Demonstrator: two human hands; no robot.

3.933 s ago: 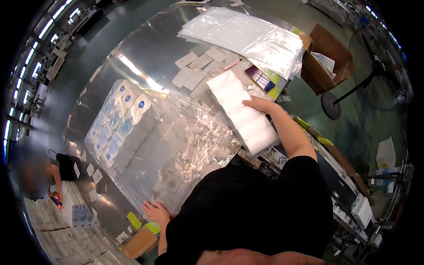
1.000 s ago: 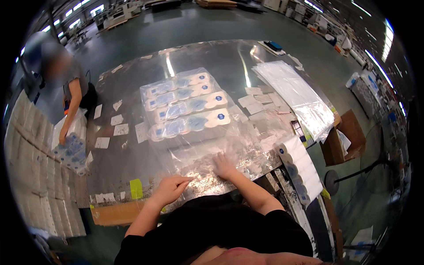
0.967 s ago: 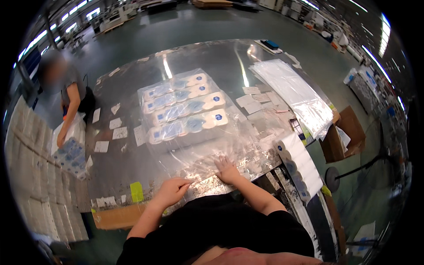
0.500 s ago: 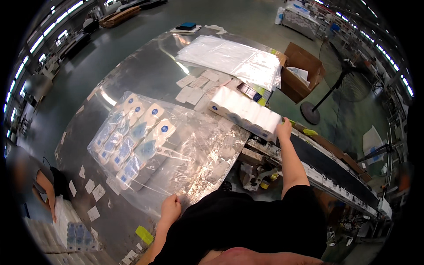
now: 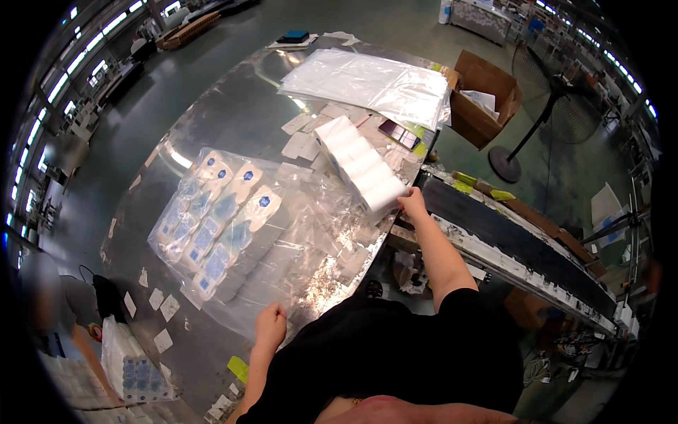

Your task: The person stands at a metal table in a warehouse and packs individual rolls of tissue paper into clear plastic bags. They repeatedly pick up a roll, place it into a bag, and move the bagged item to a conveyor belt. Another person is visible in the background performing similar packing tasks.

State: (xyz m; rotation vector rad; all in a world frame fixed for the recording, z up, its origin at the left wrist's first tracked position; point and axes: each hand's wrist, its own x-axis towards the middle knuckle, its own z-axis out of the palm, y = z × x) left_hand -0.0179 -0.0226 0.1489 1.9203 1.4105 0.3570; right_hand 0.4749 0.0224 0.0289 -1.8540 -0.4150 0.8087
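A long pack of white paper rolls lies at a slant on the metal table. My right hand is closed on its near right end. To the left, a large clear plastic bag lies flat, with several roll packs in rows inside it, marked with blue labels. Its loose mouth spreads towards the long pack and my body. My left hand is closed at the bag's near edge, pinching the film; the fingertips are partly hidden.
A conveyor runs off to the right. Flat plastic bags are stacked at the table's far side, near a phone. Beyond stand an open carton and a fan. At lower left, another person handles a wrapped pack.
My right hand has moved left, bringing the roll pack off the conveyor's end and turning it towards the bag's mouth. My left hand stays nearly in place at the bag.
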